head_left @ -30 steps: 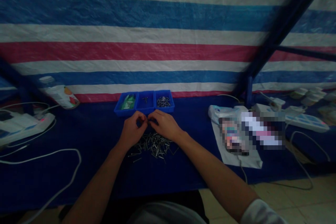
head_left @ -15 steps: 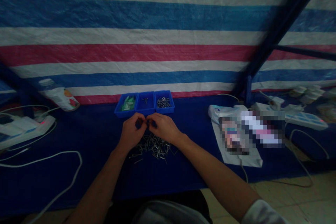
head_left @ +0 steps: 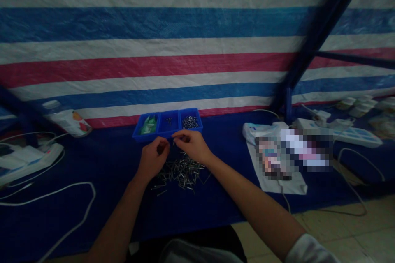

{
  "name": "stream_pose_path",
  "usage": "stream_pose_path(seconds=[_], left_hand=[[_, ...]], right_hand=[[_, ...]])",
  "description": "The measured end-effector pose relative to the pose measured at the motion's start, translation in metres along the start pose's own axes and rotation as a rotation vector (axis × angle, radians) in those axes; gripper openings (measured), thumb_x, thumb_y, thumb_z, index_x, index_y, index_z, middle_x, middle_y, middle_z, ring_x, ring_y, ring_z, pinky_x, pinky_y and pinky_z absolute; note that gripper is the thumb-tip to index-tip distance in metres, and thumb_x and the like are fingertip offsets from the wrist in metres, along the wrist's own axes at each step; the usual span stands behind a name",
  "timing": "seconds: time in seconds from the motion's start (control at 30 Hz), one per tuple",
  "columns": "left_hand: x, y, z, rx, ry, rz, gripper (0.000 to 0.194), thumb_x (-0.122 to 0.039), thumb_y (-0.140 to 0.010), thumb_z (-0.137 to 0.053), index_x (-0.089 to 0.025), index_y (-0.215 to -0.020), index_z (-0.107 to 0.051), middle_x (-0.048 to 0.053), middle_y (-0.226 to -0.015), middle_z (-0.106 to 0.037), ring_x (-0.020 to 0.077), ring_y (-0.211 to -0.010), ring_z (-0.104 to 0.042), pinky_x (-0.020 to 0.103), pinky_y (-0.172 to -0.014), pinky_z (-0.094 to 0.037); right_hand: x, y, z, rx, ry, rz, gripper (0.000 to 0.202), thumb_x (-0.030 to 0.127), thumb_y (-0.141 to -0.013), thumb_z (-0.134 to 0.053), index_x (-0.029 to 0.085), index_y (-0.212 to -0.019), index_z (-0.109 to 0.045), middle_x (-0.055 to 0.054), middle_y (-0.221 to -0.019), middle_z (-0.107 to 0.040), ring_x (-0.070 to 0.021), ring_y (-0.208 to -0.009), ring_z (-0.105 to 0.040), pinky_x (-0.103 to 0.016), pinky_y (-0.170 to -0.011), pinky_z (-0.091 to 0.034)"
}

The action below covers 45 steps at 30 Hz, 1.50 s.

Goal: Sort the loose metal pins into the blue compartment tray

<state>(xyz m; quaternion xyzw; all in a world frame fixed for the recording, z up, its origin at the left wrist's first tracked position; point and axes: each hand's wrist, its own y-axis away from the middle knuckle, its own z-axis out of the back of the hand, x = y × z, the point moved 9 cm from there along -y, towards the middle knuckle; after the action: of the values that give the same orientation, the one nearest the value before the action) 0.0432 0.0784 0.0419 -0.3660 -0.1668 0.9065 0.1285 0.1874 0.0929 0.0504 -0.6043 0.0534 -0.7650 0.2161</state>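
Observation:
My left hand is closed in a pinch above the far edge of a loose heap of thin metal screws or pins. What its fingertips hold, if anything, is too small to tell. Close beside it, my right hand pinches a small dark piece that I cannot name. Just beyond both hands stand three joined blue bins. A green plastic packet lies in the left bin, a few small metal pieces in the middle one, and many short metal pieces in the right one.
A drink bottle leans at the back left near a power strip and a white cable. To the right lie a white plastic bag, blurred-out items, another power strip and several jars.
My hands have drawn slightly apart at the fingertips, the right one lifting off a little to the right. The whole view has shifted slightly; the heap and bins look the same.

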Motion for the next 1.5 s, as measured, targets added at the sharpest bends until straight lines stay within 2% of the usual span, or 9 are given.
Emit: stream_pose_path(seconds=[0.13, 0.27, 0.4, 0.67, 0.93, 1.07, 1.17, 1.33, 1.5], left_hand=[[0.003, 0.0, -0.004, 0.033, -0.026, 0.006, 0.016, -0.035, -0.085, -0.054, -0.02, -0.086, -0.061, -0.002, -0.067, -0.064, 0.0158, -0.061, -0.059, 0.026, -0.059, -0.041], [0.003, 0.0, -0.008, 0.079, -0.053, 0.01, 0.014, -0.032, -0.084, -0.054, -0.021, -0.086, -0.061, -0.003, -0.063, -0.061, 0.0147, -0.057, -0.056, 0.026, -0.058, -0.04], [0.002, 0.0, -0.012, 0.118, -0.071, -0.016, 0.015, -0.033, -0.085, -0.054, -0.021, -0.088, -0.063, -0.003, -0.064, -0.061, 0.0147, -0.058, -0.057, 0.026, -0.06, -0.04], [0.002, 0.0, -0.013, 0.13, -0.076, -0.01, 0.017, -0.034, -0.086, -0.053, -0.021, -0.088, -0.064, -0.002, -0.066, -0.063, 0.0153, -0.06, -0.058, 0.026, -0.061, -0.04], [-0.002, 0.001, -0.016, 0.162, -0.095, -0.029, 0.017, -0.033, -0.088, -0.053, -0.022, -0.091, -0.065, -0.001, -0.071, -0.067, 0.0164, -0.064, -0.061, 0.027, -0.064, -0.042], [-0.002, 0.0, -0.014, 0.145, -0.092, -0.044, 0.017, -0.033, -0.088, -0.053, -0.022, -0.092, -0.066, 0.0, -0.073, -0.067, 0.0172, -0.066, -0.061, 0.028, -0.064, -0.044], [-0.006, 0.0, -0.017, 0.144, -0.117, -0.113, 0.019, -0.033, -0.088, -0.054, -0.021, -0.092, -0.069, 0.003, -0.084, -0.068, 0.0196, -0.078, -0.063, 0.031, -0.073, -0.048], [-0.003, 0.001, -0.027, 0.198, -0.167, -0.161, 0.023, -0.033, -0.09, -0.055, -0.022, -0.096, -0.074, 0.007, -0.102, -0.069, 0.024, -0.096, -0.063, 0.039, -0.09, -0.047], [0.004, 0.002, -0.035, 0.266, -0.216, -0.156, 0.022, -0.032, -0.09, -0.056, -0.023, -0.097, -0.075, 0.007, -0.104, -0.07, 0.0245, -0.096, -0.063, 0.04, -0.089, -0.047]], right_hand=[[-0.014, -0.003, 0.001, 0.027, -0.37, -0.186, 0.011, 0.025, -0.079, -0.067, 0.021, -0.087, -0.073, -0.002, -0.083, -0.073, -0.0105, -0.061, -0.058, -0.028, -0.063, -0.046], [-0.028, -0.001, 0.007, -0.028, -0.464, -0.344, 0.019, 0.036, -0.078, -0.07, 0.019, -0.07, -0.069, -0.002, -0.072, -0.069, -0.0086, -0.055, -0.055, -0.025, -0.055, -0.038], [-0.047, 0.001, 0.016, -0.146, -0.523, -0.463, 0.028, 0.037, -0.077, -0.067, 0.019, -0.058, -0.058, 0.005, -0.051, -0.053, -0.0068, -0.044, -0.045, -0.024, -0.048, -0.032], [-0.056, 0.001, 0.038, -0.347, -0.546, -0.444, 0.032, 0.047, -0.074, -0.065, 0.018, -0.064, -0.056, 0.005, -0.055, -0.055, -0.0075, -0.044, -0.05, -0.022, -0.045, -0.03], [-0.066, -0.003, 0.044, -0.374, -0.477, -0.457, 0.032, 0.049, -0.075, -0.066, 0.018, -0.072, -0.057, 0.003, -0.063, -0.061, -0.0067, -0.045, -0.053, -0.02, -0.044, -0.031], [-0.062, -0.007, 0.043, -0.307, -0.339, -0.42, 0.026, 0.045, -0.082, -0.061, 0.018, -0.08, -0.061, 0.002, -0.069, -0.065, -0.0078, -0.047, -0.054, -0.021, -0.047, -0.036], [-0.048, -0.01, 0.042, -0.203, -0.035, -0.306, 0.024, 0.039, -0.087, -0.058, 0.018, -0.078, -0.065, 0.001, -0.069, -0.066, -0.01, -0.053, -0.056, -0.024, -0.054, -0.041], [-0.017, -0.001, 0.01, 0.145, 0.652, 0.061, 0.016, 0.032, -0.085, -0.064, 0.02, -0.09, -0.074, -0.007, -0.091, -0.071, -0.0202, -0.088, -0.06, -0.033, -0.078, -0.044], [-0.019, 0.011, -0.011, 0.302, 0.828, 0.117, 0.021, 0.029, -0.086, -0.063, 0.02, -0.103, -0.072, -0.01, -0.104, -0.068, -0.0255, -0.099, -0.055, -0.036, -0.079, -0.043]])
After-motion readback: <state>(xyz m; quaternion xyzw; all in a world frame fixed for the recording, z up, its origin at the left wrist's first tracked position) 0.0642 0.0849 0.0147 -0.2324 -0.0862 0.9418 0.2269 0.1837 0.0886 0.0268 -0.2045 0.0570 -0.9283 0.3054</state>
